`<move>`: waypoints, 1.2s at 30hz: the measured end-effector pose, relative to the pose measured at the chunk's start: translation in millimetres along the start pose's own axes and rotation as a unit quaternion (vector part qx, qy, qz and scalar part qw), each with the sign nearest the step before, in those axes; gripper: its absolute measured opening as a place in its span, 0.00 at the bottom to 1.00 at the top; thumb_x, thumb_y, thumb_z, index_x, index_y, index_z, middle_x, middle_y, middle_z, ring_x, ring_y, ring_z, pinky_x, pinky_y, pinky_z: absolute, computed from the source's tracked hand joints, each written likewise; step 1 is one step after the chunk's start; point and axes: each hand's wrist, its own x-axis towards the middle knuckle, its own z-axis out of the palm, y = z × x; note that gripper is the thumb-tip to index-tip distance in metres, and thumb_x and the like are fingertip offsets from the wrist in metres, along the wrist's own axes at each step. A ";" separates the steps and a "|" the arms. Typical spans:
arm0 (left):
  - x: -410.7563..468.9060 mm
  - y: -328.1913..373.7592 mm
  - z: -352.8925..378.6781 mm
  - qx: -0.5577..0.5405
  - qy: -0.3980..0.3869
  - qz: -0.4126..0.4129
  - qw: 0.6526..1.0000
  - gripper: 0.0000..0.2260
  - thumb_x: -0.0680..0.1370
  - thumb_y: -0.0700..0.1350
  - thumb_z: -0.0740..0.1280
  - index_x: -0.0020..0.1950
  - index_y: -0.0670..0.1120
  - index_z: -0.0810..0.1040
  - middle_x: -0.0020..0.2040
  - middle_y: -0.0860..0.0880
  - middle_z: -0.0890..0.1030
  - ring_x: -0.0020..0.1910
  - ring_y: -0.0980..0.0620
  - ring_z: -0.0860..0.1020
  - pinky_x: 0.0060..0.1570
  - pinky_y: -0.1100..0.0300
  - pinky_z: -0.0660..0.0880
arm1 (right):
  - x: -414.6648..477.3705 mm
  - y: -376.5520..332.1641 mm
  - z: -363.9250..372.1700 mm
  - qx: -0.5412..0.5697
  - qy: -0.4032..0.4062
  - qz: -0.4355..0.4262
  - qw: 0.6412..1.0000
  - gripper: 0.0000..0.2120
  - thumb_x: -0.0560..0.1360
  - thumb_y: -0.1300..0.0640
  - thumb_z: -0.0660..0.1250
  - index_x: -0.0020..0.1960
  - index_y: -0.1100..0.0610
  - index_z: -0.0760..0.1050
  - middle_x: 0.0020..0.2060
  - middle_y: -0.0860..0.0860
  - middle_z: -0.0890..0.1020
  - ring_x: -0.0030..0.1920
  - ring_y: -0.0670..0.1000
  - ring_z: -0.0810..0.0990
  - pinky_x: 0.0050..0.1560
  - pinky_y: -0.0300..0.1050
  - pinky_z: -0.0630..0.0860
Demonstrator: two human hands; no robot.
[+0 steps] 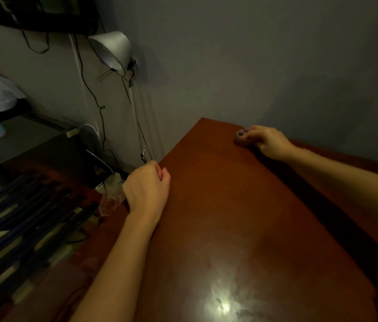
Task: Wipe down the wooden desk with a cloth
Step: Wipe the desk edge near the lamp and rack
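Note:
A reddish-brown wooden desk point(225, 217) fills the middle and right of the view, glossy, with a bright glare near its front. My right hand point(268, 141) is at the desk's far right corner by the wall, fingers curled round a small dark purplish cloth point(240, 137) bunched on the wood. My left hand point(147, 189) sits at the desk's left edge, fingers curled into a loose fist with nothing visible in it.
A silver clamp lamp point(113, 51) and dangling black cables point(95, 98) hang by the wall left of the desk. Below it lie a white power strip point(111, 182), a clear plastic item point(109, 202) and dark slats point(21, 217). A grey wall point(276, 66) borders the desk's far side.

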 end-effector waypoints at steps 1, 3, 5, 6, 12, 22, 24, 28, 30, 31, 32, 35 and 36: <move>0.1 0.2 -1.0 0.002 -0.002 -0.003 1.000 0.12 0.79 0.49 0.61 0.37 0.47 0.72 0.33 0.51 0.75 0.32 0.52 0.71 0.32 0.59 0.62 | 5.7 -10.8 3.3 0.002 0.007 0.007 1.000 0.21 0.75 0.73 0.59 0.58 0.55 0.80 0.65 0.53 0.75 0.65 0.57 0.73 0.62 0.53 0.72; 0.9 -0.6 -0.9 0.004 -0.004 -0.005 1.000 0.12 0.79 0.49 0.61 0.37 0.47 0.71 0.33 0.50 0.75 0.33 0.51 0.71 0.33 0.58 0.63 | -3.4 -41.7 12.9 0.034 0.001 -0.033 0.999 0.21 0.73 0.73 0.59 0.57 0.55 0.80 0.65 0.51 0.75 0.64 0.54 0.75 0.62 0.53 0.73; 0.6 -1.3 0.9 0.004 -0.002 -0.002 1.000 0.12 0.79 0.49 0.61 0.36 0.47 0.71 0.33 0.50 0.75 0.33 0.51 0.71 0.33 0.58 0.63 | -38.3 -58.1 14.7 0.075 -0.041 -0.126 0.988 0.20 0.73 0.73 0.61 0.55 0.54 0.81 0.64 0.48 0.76 0.63 0.47 0.75 0.62 0.44 0.73; 0.5 -1.6 1.6 0.002 0.000 0.000 1.000 0.12 0.79 0.49 0.61 0.36 0.47 0.71 0.33 0.50 0.75 0.33 0.51 0.72 0.33 0.58 0.64 | -56.3 -58.1 10.3 0.087 -0.069 -0.160 0.981 0.20 0.73 0.73 0.62 0.55 0.54 0.81 0.63 0.47 0.75 0.63 0.45 0.74 0.62 0.39 0.72; 0.3 -0.2 -0.2 0.012 -0.003 0.005 1.000 0.12 0.79 0.49 0.61 0.36 0.48 0.71 0.34 0.50 0.76 0.33 0.51 0.71 0.32 0.58 0.64 | -24.3 -9.0 -6.4 -0.012 -0.002 -0.008 1.000 0.20 0.75 0.72 0.61 0.59 0.54 0.79 0.66 0.52 0.74 0.67 0.55 0.72 0.64 0.47 0.69; -2.3 0.3 -0.4 0.011 0.001 0.012 1.000 0.12 0.79 0.49 0.62 0.37 0.48 0.71 0.34 0.50 0.75 0.33 0.52 0.72 0.33 0.59 0.64 | -43.7 -49.3 -3.9 0.056 -0.054 -0.065 0.995 0.27 0.70 0.78 0.57 0.58 0.54 0.80 0.65 0.49 0.74 0.67 0.51 0.71 0.65 0.42 0.69; -1.4 1.5 -1.5 0.012 0.001 0.009 1.000 0.12 0.79 0.49 0.61 0.37 0.48 0.72 0.34 0.50 0.75 0.33 0.52 0.72 0.32 0.59 0.63 | -12.9 -45.2 -2.2 0.022 -0.021 0.015 0.999 0.28 0.69 0.78 0.55 0.58 0.55 0.79 0.67 0.52 0.73 0.67 0.53 0.71 0.64 0.45 0.69; -1.5 -0.7 -0.7 0.007 0.006 0.011 1.000 0.12 0.79 0.49 0.61 0.37 0.48 0.72 0.34 0.51 0.75 0.33 0.52 0.72 0.32 0.59 0.63 | -22.4 -106.7 15.9 0.094 -0.042 -0.059 0.993 0.27 0.70 0.77 0.56 0.57 0.54 0.79 0.65 0.48 0.74 0.62 0.46 0.75 0.62 0.43 0.74; -2.1 -0.9 -0.2 0.006 0.008 0.018 1.000 0.11 0.79 0.49 0.62 0.38 0.48 0.73 0.34 0.51 0.75 0.35 0.51 0.74 0.33 0.58 0.66 | -57.8 -112.7 17.2 0.117 -0.087 -0.145 0.979 0.27 0.70 0.77 0.57 0.57 0.53 0.80 0.64 0.46 0.74 0.62 0.42 0.73 0.62 0.36 0.72; -2.0 -2.0 0.6 0.009 0.007 0.020 1.000 0.11 0.79 0.49 0.62 0.38 0.47 0.73 0.35 0.50 0.76 0.36 0.51 0.75 0.34 0.58 0.68 | -71.7 -105.2 12.6 0.122 -0.102 -0.165 0.973 0.27 0.71 0.78 0.57 0.57 0.52 0.80 0.64 0.45 0.74 0.63 0.41 0.72 0.62 0.35 0.71; -1.9 -2.8 1.3 0.012 0.008 0.020 1.000 0.11 0.79 0.49 0.62 0.39 0.47 0.74 0.36 0.50 0.77 0.37 0.50 0.76 0.34 0.57 0.69 | -77.5 -93.7 6.3 0.119 -0.103 -0.159 0.975 0.28 0.71 0.78 0.57 0.57 0.51 0.80 0.64 0.44 0.74 0.63 0.41 0.72 0.63 0.36 0.71; -1.3 -0.7 2.1 0.018 0.014 0.031 0.999 0.11 0.79 0.49 0.62 0.40 0.46 0.75 0.38 0.49 0.78 0.39 0.48 0.77 0.36 0.57 0.69 | -50.9 -51.6 -2.4 0.046 -0.040 -0.038 0.997 0.25 0.74 0.75 0.57 0.58 0.51 0.79 0.66 0.46 0.74 0.64 0.47 0.74 0.65 0.47 0.72; -0.1 0.5 1.3 0.022 0.013 0.030 0.999 0.11 0.79 0.49 0.61 0.40 0.46 0.75 0.38 0.48 0.79 0.39 0.48 0.77 0.36 0.57 0.69 | -36.3 -49.2 0.6 0.015 -0.019 -0.009 1.000 0.24 0.74 0.73 0.57 0.59 0.51 0.79 0.66 0.48 0.73 0.66 0.50 0.72 0.65 0.49 0.71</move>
